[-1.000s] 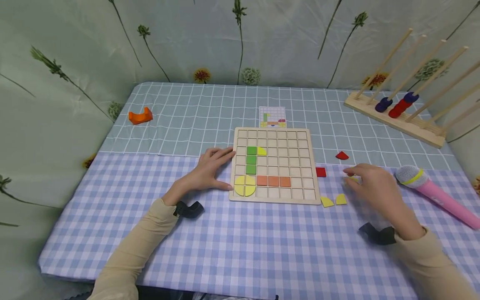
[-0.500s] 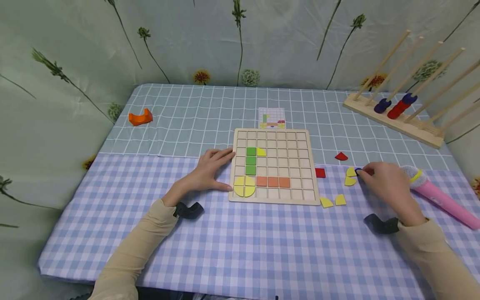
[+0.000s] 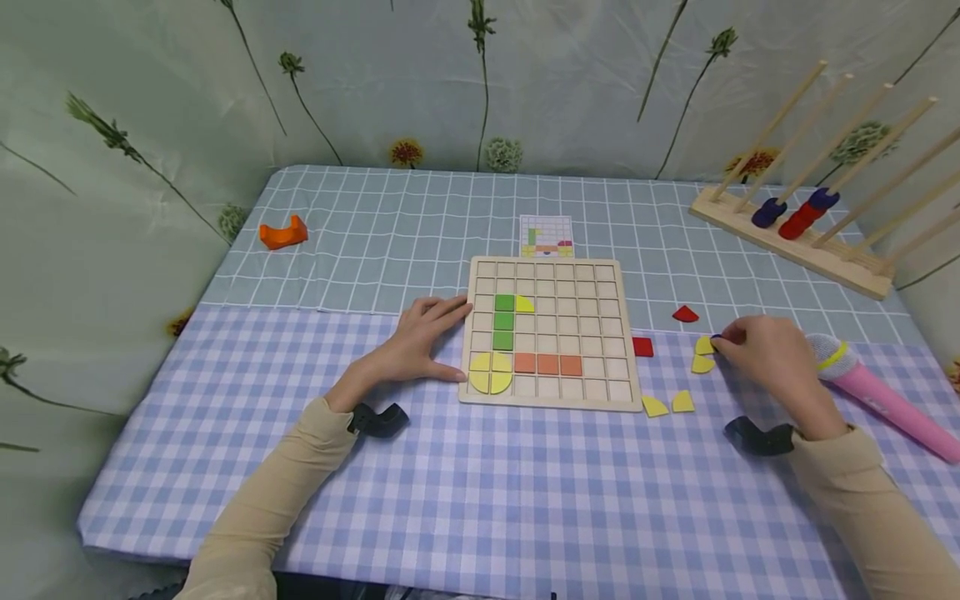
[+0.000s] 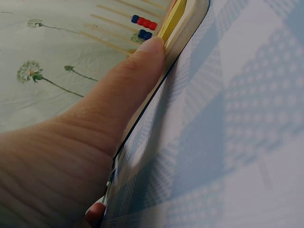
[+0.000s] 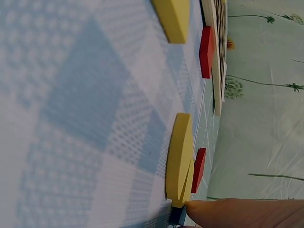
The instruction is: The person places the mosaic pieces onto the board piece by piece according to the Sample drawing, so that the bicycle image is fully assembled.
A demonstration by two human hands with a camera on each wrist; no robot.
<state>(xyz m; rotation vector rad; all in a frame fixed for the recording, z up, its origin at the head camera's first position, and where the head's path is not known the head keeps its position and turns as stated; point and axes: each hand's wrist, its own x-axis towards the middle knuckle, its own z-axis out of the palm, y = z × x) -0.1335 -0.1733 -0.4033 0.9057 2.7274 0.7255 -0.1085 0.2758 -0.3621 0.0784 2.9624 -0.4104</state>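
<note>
The right hand (image 3: 768, 354) had come to pinch a blue piece (image 5: 177, 215).
On my feed, its fingertips gripped it just beside two yellow pieces (image 3: 702, 364), right of the grid board (image 3: 567, 322); a second earlier they had been over those. I judged that this turned the work to the blue piece, not yet on the board. The left hand (image 3: 427, 337), fingers spread, touched the board's left edge. A checked cloth (image 3: 525, 500) lay beneath; beyond came a grid-lined cloth (image 3: 375, 233), peg rack (image 3: 795, 250) and flowered backdrop (image 3: 375, 75).
</note>
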